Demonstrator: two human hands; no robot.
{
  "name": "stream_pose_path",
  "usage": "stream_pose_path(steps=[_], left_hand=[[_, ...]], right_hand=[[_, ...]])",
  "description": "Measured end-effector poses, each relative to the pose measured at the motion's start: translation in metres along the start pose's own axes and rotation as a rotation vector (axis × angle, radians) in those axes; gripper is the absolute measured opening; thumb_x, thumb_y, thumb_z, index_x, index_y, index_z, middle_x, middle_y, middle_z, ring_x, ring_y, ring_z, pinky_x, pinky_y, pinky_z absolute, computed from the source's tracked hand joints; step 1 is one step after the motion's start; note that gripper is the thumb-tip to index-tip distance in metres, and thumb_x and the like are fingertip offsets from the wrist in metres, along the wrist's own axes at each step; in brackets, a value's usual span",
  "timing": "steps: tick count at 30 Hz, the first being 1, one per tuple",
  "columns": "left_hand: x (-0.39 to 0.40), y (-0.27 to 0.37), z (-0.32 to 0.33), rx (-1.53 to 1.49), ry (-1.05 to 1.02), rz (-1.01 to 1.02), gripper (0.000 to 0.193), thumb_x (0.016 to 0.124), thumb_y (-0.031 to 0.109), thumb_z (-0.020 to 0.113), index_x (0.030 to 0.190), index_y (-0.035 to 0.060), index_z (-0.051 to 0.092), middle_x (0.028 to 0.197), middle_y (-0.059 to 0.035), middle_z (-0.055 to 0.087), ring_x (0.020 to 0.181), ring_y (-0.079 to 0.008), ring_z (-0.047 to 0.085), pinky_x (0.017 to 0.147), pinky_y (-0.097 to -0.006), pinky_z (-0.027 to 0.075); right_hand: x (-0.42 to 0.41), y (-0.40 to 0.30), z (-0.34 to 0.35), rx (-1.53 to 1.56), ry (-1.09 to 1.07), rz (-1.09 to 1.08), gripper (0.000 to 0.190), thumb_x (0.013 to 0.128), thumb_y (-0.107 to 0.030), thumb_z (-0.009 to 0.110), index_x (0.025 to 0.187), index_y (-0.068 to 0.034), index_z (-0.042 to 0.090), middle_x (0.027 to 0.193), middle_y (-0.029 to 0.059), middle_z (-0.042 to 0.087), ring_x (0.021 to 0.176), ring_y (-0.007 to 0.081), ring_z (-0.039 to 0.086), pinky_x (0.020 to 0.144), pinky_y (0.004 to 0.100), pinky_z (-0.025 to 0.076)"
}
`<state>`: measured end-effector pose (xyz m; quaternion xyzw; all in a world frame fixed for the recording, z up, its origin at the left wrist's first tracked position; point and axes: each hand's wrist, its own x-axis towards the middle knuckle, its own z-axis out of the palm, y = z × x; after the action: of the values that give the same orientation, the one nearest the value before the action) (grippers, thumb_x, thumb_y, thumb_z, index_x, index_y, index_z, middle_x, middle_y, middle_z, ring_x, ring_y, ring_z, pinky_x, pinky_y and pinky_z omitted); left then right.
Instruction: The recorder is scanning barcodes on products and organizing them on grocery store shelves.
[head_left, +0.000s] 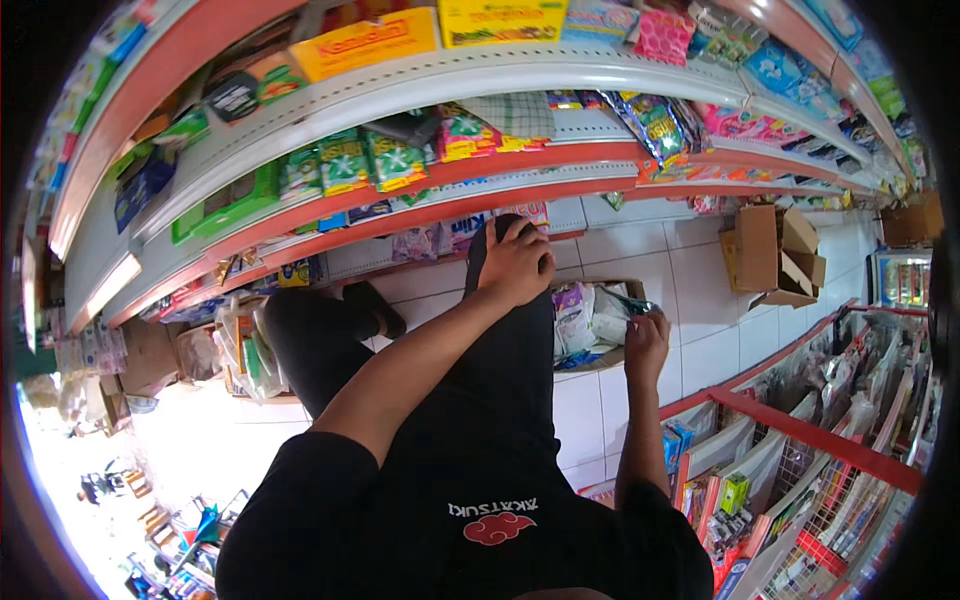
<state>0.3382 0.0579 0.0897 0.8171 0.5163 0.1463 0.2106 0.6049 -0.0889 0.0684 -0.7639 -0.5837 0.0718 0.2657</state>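
My left hand (517, 262) lies over my raised, dark-trousered knee (506, 315), its fingers apart and bent down around the kneecap. To the right of that leg, a low cardboard box (634, 291) stands on the floor, holding several plastic packets. One white packet with a purple print (574, 319) sits at its left side. At the box's right side, my right hand (649, 330) pinches the edge of a clear and dark plastic packet (636, 306). The lower part of that packet is among the others in the box, and I cannot tell what it contains.
Metal shelves with red and white edges (420, 202) curve across the front, stocked with detergent sachets (345, 161). An open cardboard box (772, 255) stands farther right on white floor tiles (622, 262). A red-framed wire rack (817, 442) is close on my right. Bagged goods (251, 352) stand at left.
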Motion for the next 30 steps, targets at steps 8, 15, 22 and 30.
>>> stream_pose_path(steps=[8, 15, 22, 30], left_hand=[[-0.082, -0.048, -0.01, -0.545, 0.018, 0.176, 0.035, 0.088, 0.025, 0.069, 0.12, 0.0128, 0.061, 0.13, -0.0088, 0.06, 0.141, -0.0303, 0.037, 0.118, -0.0548, 0.02], [-0.171, -0.069, -0.064, -1.51, 0.402, -0.287, 0.046, 0.093, 0.019, 0.069, 0.132, 0.0032, 0.052, 0.129, -0.0076, 0.059, 0.12, -0.0186, 0.054, 0.102, -0.0342, 0.041], [-0.204, -0.15, -0.08, -1.699, 0.672, -0.563, 0.043, 0.091, 0.007, 0.067, 0.131, 0.0057, 0.049, 0.122, -0.0061, 0.061, 0.112, -0.02, 0.06, 0.095, -0.0357, 0.05], [-0.202, -0.158, -0.066, -1.93, 0.398, -0.482, 0.062, 0.079, -0.003, 0.075, 0.132, 0.0073, 0.045, 0.122, -0.0097, 0.06, 0.113, -0.0274, 0.062, 0.094, -0.0452, 0.056]], right_hand=[[0.033, -0.183, -0.074, 1.016, -0.145, 0.149, 0.01, 0.083, 0.006, 0.073, 0.091, 0.002, 0.071, 0.106, 0.0073, 0.065, 0.097, 0.014, 0.061, 0.082, 0.0287, 0.051], [0.009, -0.281, 0.009, 1.31, -0.867, 0.436, 0.022, 0.09, -0.007, 0.069, 0.111, -0.001, 0.064, 0.109, 0.0076, 0.065, 0.1, 0.0216, 0.063, 0.088, 0.0376, 0.056], [0.131, -0.332, 0.018, 0.17, 0.202, -0.823, 0.034, 0.09, -0.019, 0.068, 0.118, -0.002, 0.06, 0.122, 0.0232, 0.058, 0.117, 0.0456, 0.052, 0.102, 0.05, 0.043], [0.23, -0.31, 0.05, -0.114, 0.082, -0.752, 0.04, 0.091, -0.03, 0.066, 0.121, -0.004, 0.061, 0.118, 0.0263, 0.061, 0.109, 0.0457, 0.057, 0.091, 0.0501, 0.049]])
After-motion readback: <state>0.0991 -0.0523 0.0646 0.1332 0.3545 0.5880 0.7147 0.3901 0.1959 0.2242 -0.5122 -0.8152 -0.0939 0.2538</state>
